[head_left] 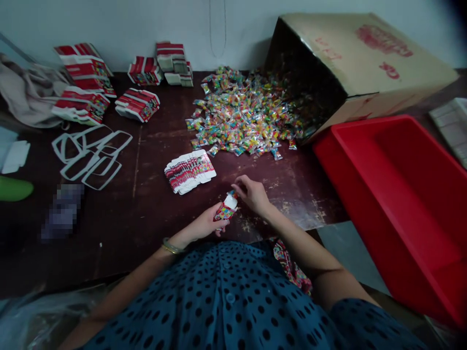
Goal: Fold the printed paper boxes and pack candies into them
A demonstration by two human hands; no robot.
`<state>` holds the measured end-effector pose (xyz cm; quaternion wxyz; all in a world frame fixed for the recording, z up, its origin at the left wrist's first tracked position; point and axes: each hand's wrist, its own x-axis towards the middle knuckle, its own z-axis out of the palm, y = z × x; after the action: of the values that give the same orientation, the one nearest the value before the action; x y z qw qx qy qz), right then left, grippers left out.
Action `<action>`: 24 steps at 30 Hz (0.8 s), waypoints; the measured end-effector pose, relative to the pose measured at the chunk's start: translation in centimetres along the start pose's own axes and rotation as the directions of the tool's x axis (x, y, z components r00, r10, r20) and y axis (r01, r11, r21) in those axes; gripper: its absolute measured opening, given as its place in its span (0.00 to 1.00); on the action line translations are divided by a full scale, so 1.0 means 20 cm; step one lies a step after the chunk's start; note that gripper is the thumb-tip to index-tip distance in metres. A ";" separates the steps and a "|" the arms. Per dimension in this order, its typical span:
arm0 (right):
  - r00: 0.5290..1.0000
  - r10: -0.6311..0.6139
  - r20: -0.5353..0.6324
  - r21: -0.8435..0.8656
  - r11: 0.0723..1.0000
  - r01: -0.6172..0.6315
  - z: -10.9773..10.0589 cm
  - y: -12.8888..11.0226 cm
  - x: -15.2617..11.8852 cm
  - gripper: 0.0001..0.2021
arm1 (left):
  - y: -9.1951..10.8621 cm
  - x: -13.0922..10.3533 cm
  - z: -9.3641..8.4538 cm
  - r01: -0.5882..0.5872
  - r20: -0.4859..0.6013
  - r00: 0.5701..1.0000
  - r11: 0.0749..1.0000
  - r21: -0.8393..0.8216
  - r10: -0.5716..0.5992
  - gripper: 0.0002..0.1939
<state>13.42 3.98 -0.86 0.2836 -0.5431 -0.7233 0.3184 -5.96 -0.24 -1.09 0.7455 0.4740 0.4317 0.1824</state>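
My left hand [208, 222] is wrapped round a small printed candy box [226, 210], its white flap turned up at the open end. Close above that end, my right hand [252, 193] pinches a small clear candy packet [233, 194] with colourful pieces inside. Just beyond my hands lies a fanned row of flat folded boxes [190, 171], white and red. Farther back is a big pile of candy packets [244, 114], spilling from a cardboard box on its side.
The cardboard box [365, 53] lies at the back right. A red plastic bin [365, 204] stands at my right. Stacks of flat red boxes [85, 68] are at the back left, near white paper loops [93, 153] and a green object [14, 188].
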 end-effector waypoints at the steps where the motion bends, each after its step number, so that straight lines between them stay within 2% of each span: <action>1: 0.998 -0.034 0.053 -0.004 0.999 0.034 0.01 0.00 0.01 0.09 | 0.00 -0.01 0.00 -0.013 -0.010 1.000 1.000 0.005 0.013 0.25; 3: 0.983 -0.088 0.164 0.063 0.995 0.078 0.03 -0.02 0.00 0.08 | -0.01 -0.02 -0.01 -0.028 -0.044 0.999 1.000 0.000 0.028 0.25; 4: 0.980 -0.088 0.177 0.119 0.991 0.068 0.05 -0.03 -0.01 0.08 | -0.01 -0.03 -0.01 -0.030 -0.064 0.997 1.000 -0.002 0.030 0.25; 8: 0.998 0.016 0.059 0.323 0.946 -0.034 0.09 -0.08 -0.07 0.11 | -0.02 -0.05 -0.03 -0.034 -0.128 0.991 0.999 -0.025 0.031 0.26; 12: 0.980 -0.111 0.168 0.376 0.926 0.040 0.10 -0.12 -0.13 0.11 | -0.04 -0.05 -0.05 -0.048 -0.144 0.989 0.997 -0.063 0.039 0.24; 14: 0.995 -0.035 0.090 0.446 0.895 -0.009 0.11 -0.12 -0.16 0.10 | -0.05 -0.04 -0.04 -0.022 -0.176 0.984 0.993 -0.119 0.001 0.30; 15: 0.997 0.050 0.056 0.515 0.854 -0.072 0.11 -0.11 -0.16 0.10 | -0.05 -0.04 -0.04 -0.009 -0.193 0.981 0.988 -0.156 -0.021 0.32; 16: 0.988 0.141 0.071 0.598 0.787 -0.155 0.12 -0.10 -0.17 0.11 | -0.05 -0.03 -0.04 -0.001 -0.203 0.979 0.982 -0.189 -0.038 0.33; 18: 0.938 0.246 0.245 0.723 0.598 -0.346 0.14 -0.09 -0.17 0.15 | -0.05 -0.03 -0.03 -0.013 -0.202 0.979 0.978 -0.208 -0.030 0.29; 19: 0.905 0.242 0.349 0.740 0.521 -0.425 0.15 -0.08 -0.17 0.16 | -0.05 -0.03 -0.03 -0.027 -0.195 0.981 0.983 -0.182 -0.009 0.27; 20: 0.877 0.217 0.429 0.734 0.482 -0.478 0.15 -0.08 -0.16 0.16 | -0.05 -0.03 -0.03 -0.045 -0.191 0.981 0.990 -0.131 0.020 0.25; 21: 0.863 0.190 0.468 0.719 0.487 -0.497 0.15 -0.08 -0.15 0.16 | -0.05 -0.03 -0.04 -0.067 -0.191 0.980 0.996 -0.065 0.054 0.23; 22: 0.871 0.164 0.464 0.701 0.534 -0.474 0.15 -0.08 -0.14 0.15 | -0.04 -0.03 -0.04 -0.090 -0.195 0.977 0.996 0.004 0.089 0.21; 24: 0.926 0.083 0.369 0.643 0.696 -0.319 0.12 -0.10 -0.13 0.11 | -0.03 -0.03 -0.06 -0.115 -0.208 0.969 0.990 0.083 0.130 0.19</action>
<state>10.92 0.68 -1.02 0.3108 -0.4169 -0.5219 0.6762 -7.30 -0.38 -1.60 0.6651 0.5036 0.4849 0.2625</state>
